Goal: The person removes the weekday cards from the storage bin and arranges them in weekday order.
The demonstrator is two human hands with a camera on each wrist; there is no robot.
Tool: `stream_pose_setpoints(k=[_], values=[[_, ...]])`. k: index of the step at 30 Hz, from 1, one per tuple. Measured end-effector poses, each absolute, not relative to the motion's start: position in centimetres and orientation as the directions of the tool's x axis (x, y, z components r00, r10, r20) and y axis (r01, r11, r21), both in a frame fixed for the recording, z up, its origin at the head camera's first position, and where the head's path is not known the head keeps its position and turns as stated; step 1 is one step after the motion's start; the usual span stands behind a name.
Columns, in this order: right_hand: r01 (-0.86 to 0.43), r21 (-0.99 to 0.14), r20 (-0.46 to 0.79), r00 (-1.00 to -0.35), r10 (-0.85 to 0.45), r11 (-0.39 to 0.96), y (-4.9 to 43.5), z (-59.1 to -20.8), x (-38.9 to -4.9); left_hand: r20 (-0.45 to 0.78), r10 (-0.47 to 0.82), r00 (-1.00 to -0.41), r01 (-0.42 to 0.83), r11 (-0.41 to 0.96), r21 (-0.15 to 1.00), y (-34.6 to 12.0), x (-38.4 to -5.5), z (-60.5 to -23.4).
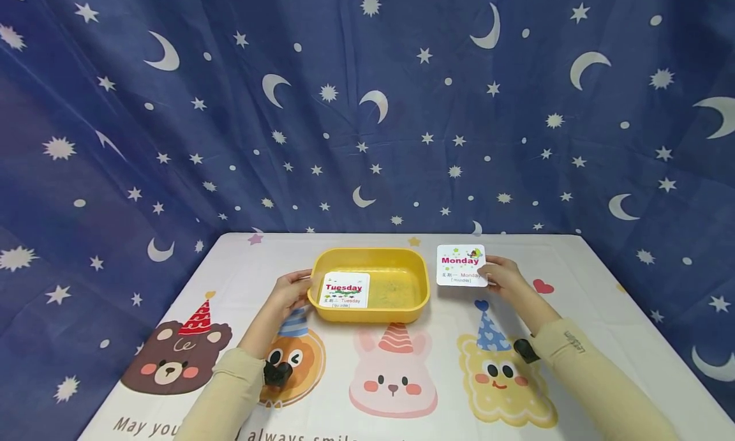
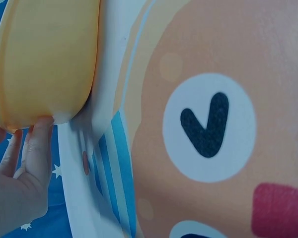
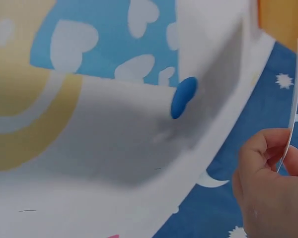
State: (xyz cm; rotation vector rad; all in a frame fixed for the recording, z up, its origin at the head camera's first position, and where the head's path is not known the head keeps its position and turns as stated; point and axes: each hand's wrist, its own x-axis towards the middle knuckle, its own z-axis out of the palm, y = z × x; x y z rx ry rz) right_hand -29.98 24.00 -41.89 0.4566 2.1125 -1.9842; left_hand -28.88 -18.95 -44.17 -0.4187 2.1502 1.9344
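A yellow tray [image 1: 399,316] sits toward the back of the table. In its left part lies a white card printed "Tuesday" [image 1: 344,290]. My left hand [image 1: 291,292] grips the tray's left end, the fingers against its outer wall in the left wrist view. To the right of the tray, my right hand [image 1: 505,277] pinches a white "Monday" card [image 1: 461,265] by its right edge. Seen edge-on in the right wrist view, this card [image 3: 295,94] stands between thumb and fingers, raised off the tablecloth.
The white tablecloth [image 1: 396,358] carries printed cartoon figures, among them a bear [image 1: 175,358] and a pink rabbit [image 1: 393,377]. Behind the table hangs a blue curtain [image 1: 367,173] with moons and stars. A dark wrist device [image 1: 277,373] is under the left sleeve, another [image 1: 525,350] beside the right.
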Motion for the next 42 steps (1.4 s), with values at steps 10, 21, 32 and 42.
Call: stream_pose_setpoints(k=[10, 21, 32, 42], values=[[0.358, -0.916, -0.339, -0.932, 0.128, 0.183, 23.3, -43.7, -32.2, -0.338, -0.048, -0.94, -0.341, 0.087, 0.936, -18.4, -28.9, -44.0], [0.357, -0.918, -0.332, -0.93, 0.159, 0.171, 24.3, -48.0, -37.3, -0.332, -0.05, -0.942, -0.335, 0.078, 0.939, -18.4, -28.9, -44.0], [0.38, -0.778, -0.187, -0.9, 0.393, 0.501, 19.4, -45.9, -35.0, -0.342, -0.071, -0.937, -0.347, 0.093, 0.933, -19.5, -28.4, -44.3], [0.398, -0.686, -0.158, -0.898, 0.41, 0.609, 19.6, -45.9, -34.8, -0.32, -0.072, -0.945, -0.326, 0.099, 0.94, -19.0, -28.5, -44.3]])
